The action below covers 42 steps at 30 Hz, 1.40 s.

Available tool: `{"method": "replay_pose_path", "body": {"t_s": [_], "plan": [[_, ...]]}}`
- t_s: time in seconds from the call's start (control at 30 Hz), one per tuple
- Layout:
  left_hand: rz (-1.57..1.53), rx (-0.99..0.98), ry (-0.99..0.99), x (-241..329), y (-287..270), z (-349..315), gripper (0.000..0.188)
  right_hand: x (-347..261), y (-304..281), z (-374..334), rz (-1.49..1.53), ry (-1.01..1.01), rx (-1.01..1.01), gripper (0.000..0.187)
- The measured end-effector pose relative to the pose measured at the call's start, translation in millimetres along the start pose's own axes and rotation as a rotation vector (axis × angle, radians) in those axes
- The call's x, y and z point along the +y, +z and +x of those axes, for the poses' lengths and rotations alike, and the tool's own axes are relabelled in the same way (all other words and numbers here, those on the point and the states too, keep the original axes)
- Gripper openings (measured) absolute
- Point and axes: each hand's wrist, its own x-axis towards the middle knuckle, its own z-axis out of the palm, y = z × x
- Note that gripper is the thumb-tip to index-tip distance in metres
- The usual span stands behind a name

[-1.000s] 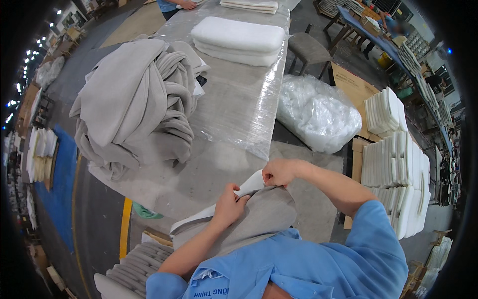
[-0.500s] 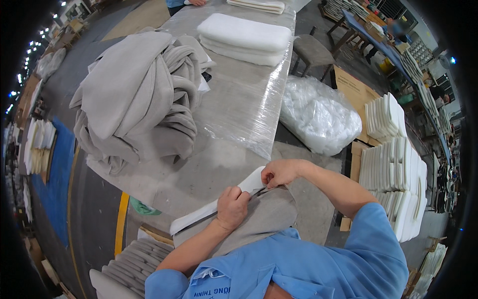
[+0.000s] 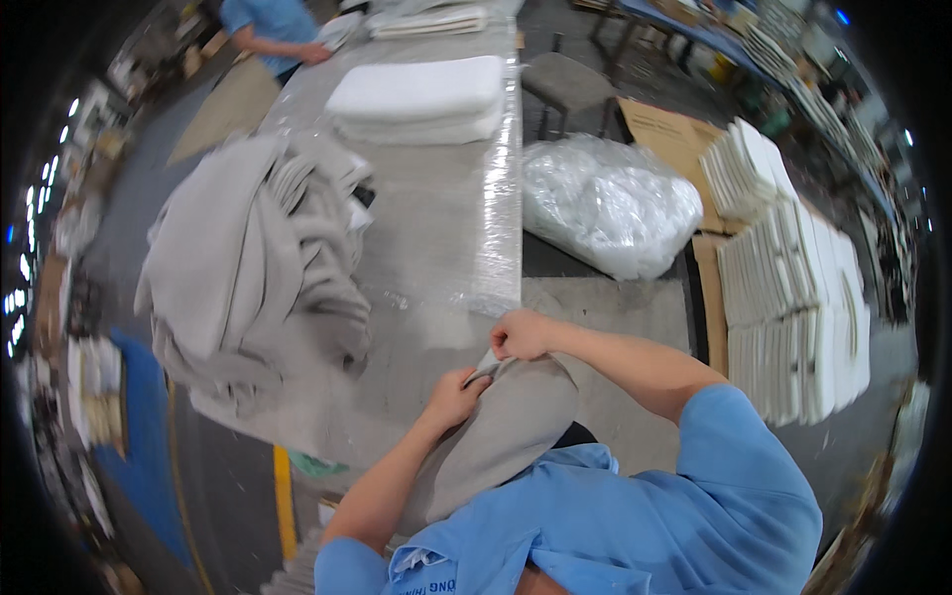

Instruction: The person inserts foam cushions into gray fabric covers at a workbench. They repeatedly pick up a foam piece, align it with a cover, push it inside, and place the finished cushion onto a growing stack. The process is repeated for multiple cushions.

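Observation:
A grey fabric cushion cover (image 3: 511, 421) lies against my front, over the near edge of the table. Its far edge is pinched in my right hand (image 3: 526, 334), the fingers closed on the cloth. Just left of and nearer than that, my left hand (image 3: 456, 399) is closed on the same edge, with its thumb along the opening. A small pale fold (image 3: 483, 365) shows between the two hands; whether it is lining or padding I cannot tell. The inside of the cover is hidden.
A heap of grey covers (image 3: 223, 258) sits on the plastic-wrapped table (image 3: 426, 213) at left. Folded white padding (image 3: 416, 94) lies farther back. Right of the table are a clear bag (image 3: 615, 203), a chair (image 3: 567, 84) and stacked white pads (image 3: 783, 307). A co-worker (image 3: 273, 35) stands far left.
The white pad strip that showed along the cover's edge is now out of sight. Both hands keep hold of the edge, which looks drawn up. My view has shifted, bringing the co-worker further in.

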Motion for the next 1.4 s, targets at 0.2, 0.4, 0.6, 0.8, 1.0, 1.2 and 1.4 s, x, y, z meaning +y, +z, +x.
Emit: {"method": "replay_pose_path", "body": {"t_s": [0.2, 0.4, 0.6, 0.8, 1.0, 1.2, 1.4], "plan": [[-0.501, 0.110, 0.054, -67, -24, 19, 0.027, 45, -5, -24, 0.893, 0.192, 0.289, 0.025], [-0.813, -0.004, -0.097, -58, -30, 30, 0.027, 59, 109, -45, 1.251, 0.148, 0.312, 0.030], [-0.711, -0.005, -0.135, -54, -16, 23, 0.026, 29, 131, -54, 1.558, -0.019, 0.619, 0.010], [0.002, 0.272, 0.254, -41, 18, 28, 0.026, 26, 121, -65, 1.862, 0.283, 0.860, 0.012], [0.443, 0.418, 0.282, -15, 27, 18, 0.024, 31, 117, -59, 2.004, 0.408, 0.781, 0.022], [-0.281, 0.012, -0.260, -14, 21, 28, 0.031, 22, 95, -52, 2.011, 0.514, 0.623, 0.055], [-0.528, -0.395, -0.587, 6, -2, 33, 0.040, 86, 137, -29, 2.039, 0.416, 0.444, 0.059]]}}
